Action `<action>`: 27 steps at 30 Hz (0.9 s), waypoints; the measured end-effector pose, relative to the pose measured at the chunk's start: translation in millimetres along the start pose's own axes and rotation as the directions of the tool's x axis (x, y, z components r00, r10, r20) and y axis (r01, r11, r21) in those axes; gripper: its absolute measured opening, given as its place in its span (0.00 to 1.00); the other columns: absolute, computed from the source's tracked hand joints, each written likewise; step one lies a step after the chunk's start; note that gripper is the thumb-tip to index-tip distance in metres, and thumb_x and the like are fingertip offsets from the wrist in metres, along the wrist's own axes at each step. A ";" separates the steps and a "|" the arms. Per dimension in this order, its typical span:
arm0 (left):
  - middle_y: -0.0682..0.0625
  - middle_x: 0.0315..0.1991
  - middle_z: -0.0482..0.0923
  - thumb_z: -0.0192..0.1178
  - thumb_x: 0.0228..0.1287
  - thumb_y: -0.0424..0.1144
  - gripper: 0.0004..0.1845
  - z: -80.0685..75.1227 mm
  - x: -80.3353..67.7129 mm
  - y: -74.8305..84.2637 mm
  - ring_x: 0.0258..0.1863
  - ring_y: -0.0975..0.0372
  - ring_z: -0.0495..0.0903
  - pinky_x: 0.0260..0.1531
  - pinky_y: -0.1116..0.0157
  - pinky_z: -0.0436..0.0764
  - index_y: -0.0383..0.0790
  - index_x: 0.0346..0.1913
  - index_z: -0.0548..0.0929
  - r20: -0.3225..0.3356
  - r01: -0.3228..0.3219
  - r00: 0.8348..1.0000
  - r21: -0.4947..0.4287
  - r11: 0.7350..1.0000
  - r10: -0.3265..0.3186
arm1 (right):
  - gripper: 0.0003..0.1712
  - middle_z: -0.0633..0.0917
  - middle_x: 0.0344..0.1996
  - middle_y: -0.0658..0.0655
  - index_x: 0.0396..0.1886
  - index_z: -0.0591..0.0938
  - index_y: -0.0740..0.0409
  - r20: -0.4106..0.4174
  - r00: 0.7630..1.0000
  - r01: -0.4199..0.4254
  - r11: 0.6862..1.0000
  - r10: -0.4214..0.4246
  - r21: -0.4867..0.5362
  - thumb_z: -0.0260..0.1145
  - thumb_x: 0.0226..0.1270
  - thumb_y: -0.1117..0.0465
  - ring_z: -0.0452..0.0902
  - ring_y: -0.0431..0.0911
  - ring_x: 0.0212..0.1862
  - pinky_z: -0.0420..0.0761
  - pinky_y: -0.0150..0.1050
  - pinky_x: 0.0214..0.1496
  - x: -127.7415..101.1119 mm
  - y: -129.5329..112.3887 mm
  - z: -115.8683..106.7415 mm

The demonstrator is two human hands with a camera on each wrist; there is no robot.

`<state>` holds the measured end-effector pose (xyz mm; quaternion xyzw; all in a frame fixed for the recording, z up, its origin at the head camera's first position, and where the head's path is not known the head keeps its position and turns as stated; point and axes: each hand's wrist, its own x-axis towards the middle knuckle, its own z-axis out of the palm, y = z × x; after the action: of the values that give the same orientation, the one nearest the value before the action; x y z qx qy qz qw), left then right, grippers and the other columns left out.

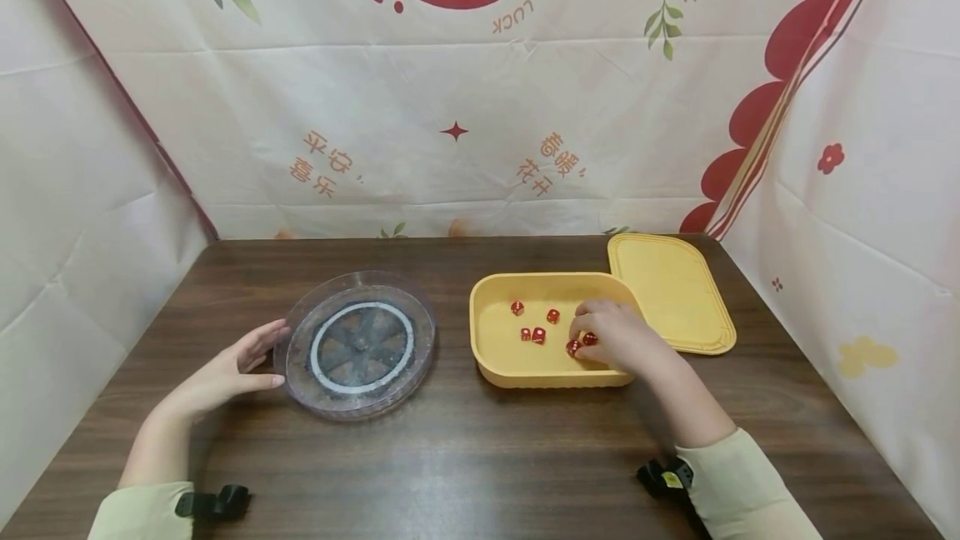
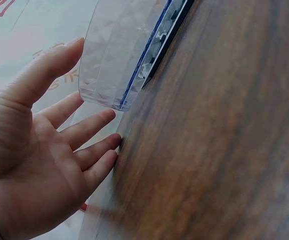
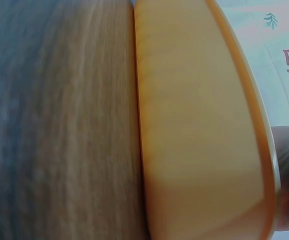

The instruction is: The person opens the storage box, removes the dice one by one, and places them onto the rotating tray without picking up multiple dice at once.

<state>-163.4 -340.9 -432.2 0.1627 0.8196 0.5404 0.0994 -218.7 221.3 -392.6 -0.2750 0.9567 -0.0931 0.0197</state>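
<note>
1. Sleeves (image 1: 142, 511), 2, pale, nearest camera at bottom left and bottom right of the head frame; 2 black wrist straps (image 1: 213, 502) with them.
2. Right hand (image 1: 615, 340), right of centre: reaches into the right end of the yellow box (image 1: 555, 379), fingers bent, narrow gap, at 2 of the red dice (image 1: 552, 317). Can't tell if either is pinched.
3. Left hand (image 1: 232, 367), left of frame: fingers spread wide, tips at left edge of the transparent round dish (image 1: 362, 348); not gripping it.
4. Dice location: inside the box, centre right of frame.
5. Done: yellow lid (image 1: 675, 290) is off, lying on the brown surface (image 1: 450, 457) at right, just behind the box corner.
6. Progress, my judgement: early. All visible dice sit in the box, 0 seen in the dish, 0 seen lifted out. Left: apparently most or all of the dice handling.
7. Count: 6 dice visible, maybe more under the right hand; 1 box, 1 lid, 1 dish, 2 hands.
</note>
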 end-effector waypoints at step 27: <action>0.30 0.71 0.52 0.64 0.61 0.31 0.43 1.6 -1.0 2.4 0.61 0.82 0.55 0.54 0.84 0.58 0.32 0.73 0.50 0.005 0.019 1.000 -0.005 1.000 -0.019 | 0.07 0.79 0.51 0.62 0.30 0.85 0.45 -0.100 0.995 -0.006 1.000 0.006 -0.009 0.76 0.52 0.55 0.67 0.59 0.59 0.57 0.62 0.61 -7.3 -8.6 -16.4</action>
<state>-161.6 -339.0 -430.7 0.1557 0.8194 0.5412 0.1069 -209.5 220.7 -375.0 -0.2672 0.9577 -0.1024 -0.0292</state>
